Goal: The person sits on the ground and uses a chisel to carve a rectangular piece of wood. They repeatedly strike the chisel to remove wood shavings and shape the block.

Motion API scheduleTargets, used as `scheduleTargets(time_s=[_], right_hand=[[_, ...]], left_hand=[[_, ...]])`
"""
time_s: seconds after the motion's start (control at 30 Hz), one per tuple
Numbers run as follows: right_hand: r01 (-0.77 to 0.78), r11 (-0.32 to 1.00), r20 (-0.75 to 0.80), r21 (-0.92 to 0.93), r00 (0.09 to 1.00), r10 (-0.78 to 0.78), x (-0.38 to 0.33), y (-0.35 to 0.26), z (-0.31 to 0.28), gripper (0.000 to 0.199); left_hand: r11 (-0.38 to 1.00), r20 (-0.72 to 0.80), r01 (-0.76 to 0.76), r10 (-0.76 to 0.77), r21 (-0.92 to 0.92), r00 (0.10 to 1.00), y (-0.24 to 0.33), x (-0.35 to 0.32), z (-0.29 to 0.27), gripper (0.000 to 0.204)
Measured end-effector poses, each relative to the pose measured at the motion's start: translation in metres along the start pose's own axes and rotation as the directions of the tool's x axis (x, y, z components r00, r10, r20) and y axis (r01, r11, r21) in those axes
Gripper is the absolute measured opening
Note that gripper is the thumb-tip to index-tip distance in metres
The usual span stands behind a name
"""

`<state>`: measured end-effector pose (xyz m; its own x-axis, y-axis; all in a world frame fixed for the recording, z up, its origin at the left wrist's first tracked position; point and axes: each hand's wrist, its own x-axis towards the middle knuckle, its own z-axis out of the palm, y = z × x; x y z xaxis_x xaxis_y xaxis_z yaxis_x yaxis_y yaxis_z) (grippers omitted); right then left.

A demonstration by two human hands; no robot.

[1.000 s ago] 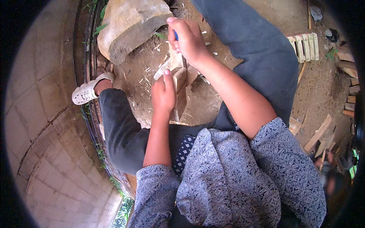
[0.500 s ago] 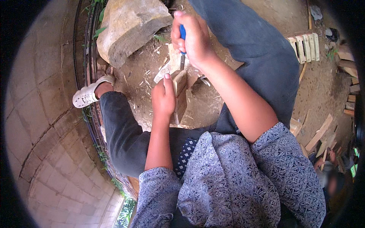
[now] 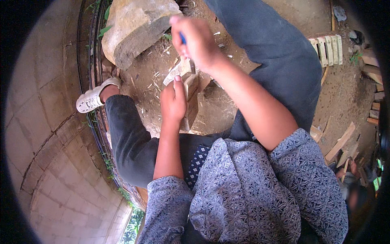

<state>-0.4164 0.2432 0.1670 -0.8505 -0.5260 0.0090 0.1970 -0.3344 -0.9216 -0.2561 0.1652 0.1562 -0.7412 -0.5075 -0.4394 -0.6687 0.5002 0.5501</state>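
Head view: right hand [image 3: 197, 40], fisted on the blue-handled knife [image 3: 183, 39], has risen slightly; left hand [image 3: 174, 101] still grips the wood piece [image 3: 191, 97].

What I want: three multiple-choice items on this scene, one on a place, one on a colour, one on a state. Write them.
1. Where is the large stone? A) on the dirt beyond the hands B) on the lap C) behind the person
2. The handle in the right hand is: A) red B) blue C) yellow
3. The left hand is: A) open, empty B) flat on the ground C) closed on the wood piece
A, it lies above the white sandal; B, blue shows at the fist; C, it wraps the piece.
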Motion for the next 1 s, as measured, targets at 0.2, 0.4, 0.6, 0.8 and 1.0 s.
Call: scheduleTargets(time_s=[0.2,0.4,0.6,0.8,1.0], right_hand=[[-0.127,0.984,-0.008,0.128,0.992,0.129,-0.006,-0.001,-0.001,0.048],[-0.042,0.998,0.004,0.036,0.999,0.042,-0.004,0.015,0.0,0.046],[-0.096,0.983,-0.04,0.159,0.994,0.103,0.0,-0.009,-0.002,0.048],[-0.128,0.978,-0.044,0.166,0.99,0.137,0.002,0.0,-0.005,0.044],[-0.117,0.973,0.01,0.199,0.993,0.117,0.0,-0.025,0.0,0.045]], left_hand=[[1.0,-0.037,-0.021,0.021,0.007,0.999,-0.006,-0.001,0.002,0.059],[1.0,-0.035,-0.006,0.007,0.011,0.999,0.001,0.0,0.002,0.059],[1.0,-0.037,-0.018,0.018,-0.003,0.999,-0.005,-0.001,0.001,0.059],[0.999,-0.037,-0.039,0.041,0.031,0.998,-0.002,-0.001,0.003,0.059],[0.995,-0.087,-0.096,0.092,-0.037,0.992,-0.011,0.0,0.006,0.064]])
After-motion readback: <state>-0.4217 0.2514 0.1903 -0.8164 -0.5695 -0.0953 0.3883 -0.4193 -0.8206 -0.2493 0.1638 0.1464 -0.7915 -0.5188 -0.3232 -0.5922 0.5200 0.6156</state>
